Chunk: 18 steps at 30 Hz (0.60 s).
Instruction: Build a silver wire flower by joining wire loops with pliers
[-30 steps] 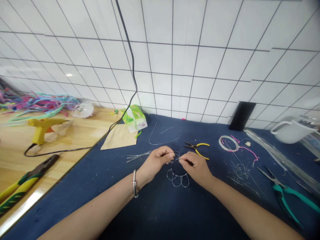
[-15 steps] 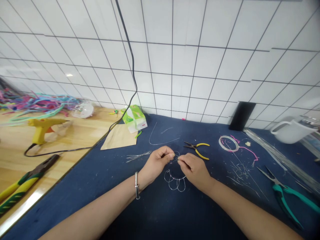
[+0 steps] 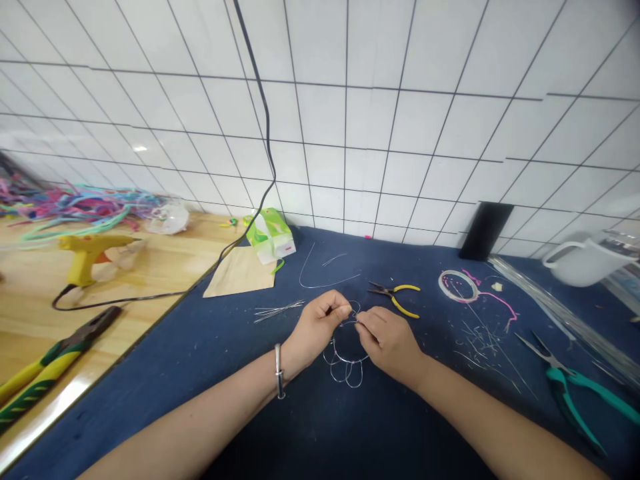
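Note:
Between my hands is a thin silvery wire ring with petal-like loops point(image 3: 346, 372), its lower loops hanging over the dark blue cloth. My left hand point(image 3: 320, 323), a metal bangle on its wrist, pinches the upper left part of this wire piece. Close beside it, my right hand point(image 3: 387, 337) pinches the wire on the right with thumb and forefinger. A small loop rises between the fingertips; the exact spot where the fingers grip is partly hidden. Just beyond the right hand lie small yellow-handled pliers point(image 3: 397, 299). Left of my left hand rests a bundle of cut wires point(image 3: 277, 311).
Teal-handled pliers point(image 3: 570, 380), wire scraps point(image 3: 480, 347) and a white ring-shaped spool point(image 3: 440, 285) lie right. A white mug point(image 3: 575, 263) stands behind. Left are a yellow glue gun point(image 3: 85, 257), large pliers point(image 3: 60, 353), a tissue pack point(image 3: 270, 233) and a black cord point(image 3: 267, 127).
The wire piece has turned slightly between my fingers, its lower loops shifting a little left. Both hands keep their pinch in nearly the same place.

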### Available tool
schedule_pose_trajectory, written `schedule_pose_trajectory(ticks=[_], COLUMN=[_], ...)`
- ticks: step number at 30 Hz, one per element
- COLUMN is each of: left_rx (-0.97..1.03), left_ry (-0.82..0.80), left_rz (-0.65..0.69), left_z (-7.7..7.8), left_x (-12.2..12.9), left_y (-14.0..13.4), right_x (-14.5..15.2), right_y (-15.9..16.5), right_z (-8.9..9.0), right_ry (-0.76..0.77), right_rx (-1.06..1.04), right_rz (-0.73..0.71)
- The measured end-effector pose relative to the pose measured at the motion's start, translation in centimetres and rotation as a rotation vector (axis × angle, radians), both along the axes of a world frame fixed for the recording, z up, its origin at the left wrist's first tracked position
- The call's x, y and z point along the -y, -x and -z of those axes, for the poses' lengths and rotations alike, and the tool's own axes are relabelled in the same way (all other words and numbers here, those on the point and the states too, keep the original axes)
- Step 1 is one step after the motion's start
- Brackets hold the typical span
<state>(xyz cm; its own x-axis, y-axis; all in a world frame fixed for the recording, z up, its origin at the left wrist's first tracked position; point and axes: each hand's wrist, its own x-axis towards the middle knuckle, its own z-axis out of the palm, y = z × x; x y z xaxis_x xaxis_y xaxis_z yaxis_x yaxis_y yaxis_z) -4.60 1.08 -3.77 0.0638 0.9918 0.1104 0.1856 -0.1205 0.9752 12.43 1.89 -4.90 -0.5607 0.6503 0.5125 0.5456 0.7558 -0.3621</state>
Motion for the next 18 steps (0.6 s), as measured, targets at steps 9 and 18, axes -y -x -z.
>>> schedule_pose_trajectory(ticks=[9, 18], left_rx=[0.082, 0.180], left_ry=[0.030, 0.046], left_rz=[-0.030, -0.034], left_z=[0.22, 0.55], left_x=[0.24, 0.12], left_y=[-0.40, -0.20], right_x=[0.21, 0.08], right_y=[0.02, -0.16], right_z=[-0.38, -0.66], right_ry=[0.050, 0.077], right_rx=[-0.001, -0.018], right_rz=[0.033, 0.052])
